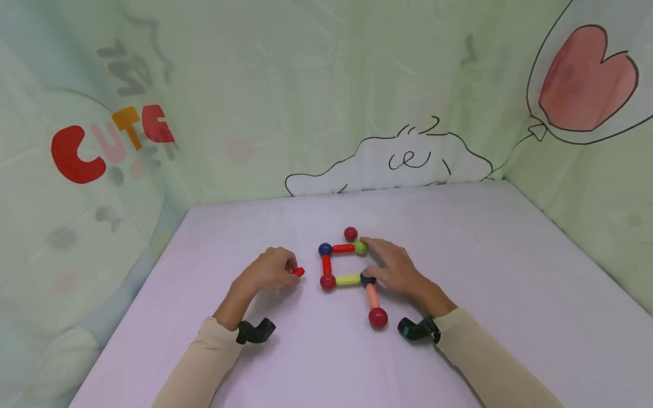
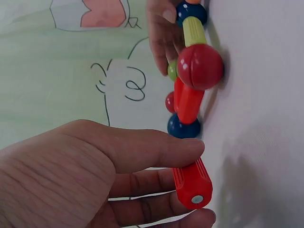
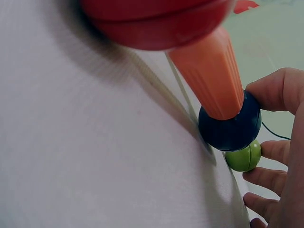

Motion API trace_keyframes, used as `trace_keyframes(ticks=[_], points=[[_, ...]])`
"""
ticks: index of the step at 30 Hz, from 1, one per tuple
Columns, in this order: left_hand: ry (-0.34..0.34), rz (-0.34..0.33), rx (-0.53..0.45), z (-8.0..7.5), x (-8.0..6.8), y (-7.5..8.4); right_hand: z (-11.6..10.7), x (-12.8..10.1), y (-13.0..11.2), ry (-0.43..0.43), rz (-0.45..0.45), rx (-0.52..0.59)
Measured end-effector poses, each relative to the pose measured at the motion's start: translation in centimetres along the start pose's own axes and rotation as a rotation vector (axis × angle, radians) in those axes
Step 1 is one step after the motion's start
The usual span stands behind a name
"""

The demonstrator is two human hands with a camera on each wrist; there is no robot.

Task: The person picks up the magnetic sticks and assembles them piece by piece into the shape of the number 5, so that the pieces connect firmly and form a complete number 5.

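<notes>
On the lilac table (image 1: pixel 510 294) lies a flat frame of magnetic rods and balls. It has a blue ball (image 1: pixel 325 249), a red rod (image 1: pixel 343 248), a green ball (image 1: pixel 360 247), a red ball (image 1: pixel 327 281), a yellow-green rod (image 1: pixel 348 279) and a dark blue ball (image 1: pixel 367 279). From that ball an orange rod (image 1: pixel 373 295) runs to a second red ball (image 1: pixel 378 317). My right hand (image 1: pixel 371 260) rests on the frame, index finger on the green ball (image 3: pixel 244 156), thumb (image 3: pixel 278 90) against the dark blue ball (image 3: pixel 230 126). My left hand (image 1: pixel 292 271) pinches a loose red rod (image 2: pixel 192 183) just left of the frame.
A single red ball (image 1: pixel 350 233) lies loose behind the frame. Green printed cloth (image 1: pixel 306 102) walls the table at the back and on both sides. A black wrist camera mount (image 1: pixel 255 331) sits on each forearm.
</notes>
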State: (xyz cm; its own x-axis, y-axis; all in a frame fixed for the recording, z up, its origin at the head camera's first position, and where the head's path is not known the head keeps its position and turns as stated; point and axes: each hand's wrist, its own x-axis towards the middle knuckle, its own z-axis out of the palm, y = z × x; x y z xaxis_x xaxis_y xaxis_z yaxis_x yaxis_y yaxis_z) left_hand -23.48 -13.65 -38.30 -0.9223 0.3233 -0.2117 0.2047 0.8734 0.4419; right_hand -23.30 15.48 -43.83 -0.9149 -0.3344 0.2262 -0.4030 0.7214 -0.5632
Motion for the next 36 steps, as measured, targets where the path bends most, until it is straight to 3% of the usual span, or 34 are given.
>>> trace_keyframes(ticks=[9, 18, 25, 36], points=[[-0.035, 0.107, -0.05, -0.1, -0.6, 1.5, 0.3, 0.0, 0.3, 0.007, 0.008, -0.008], [-0.141, 0.341, -0.075, 0.4, -1.3, 3.3, 0.1, 0.0, 0.2, 0.003, -0.001, 0.001], [-0.181, 0.394, -0.101, 1.2, -1.9, 4.7, 0.0, 0.1, 0.3, -0.012, 0.01, 0.004], [-0.163, 0.517, -0.067, 2.9, -1.8, 5.9, 0.0, 0.2, 0.1, -0.015, 0.019, -0.022]])
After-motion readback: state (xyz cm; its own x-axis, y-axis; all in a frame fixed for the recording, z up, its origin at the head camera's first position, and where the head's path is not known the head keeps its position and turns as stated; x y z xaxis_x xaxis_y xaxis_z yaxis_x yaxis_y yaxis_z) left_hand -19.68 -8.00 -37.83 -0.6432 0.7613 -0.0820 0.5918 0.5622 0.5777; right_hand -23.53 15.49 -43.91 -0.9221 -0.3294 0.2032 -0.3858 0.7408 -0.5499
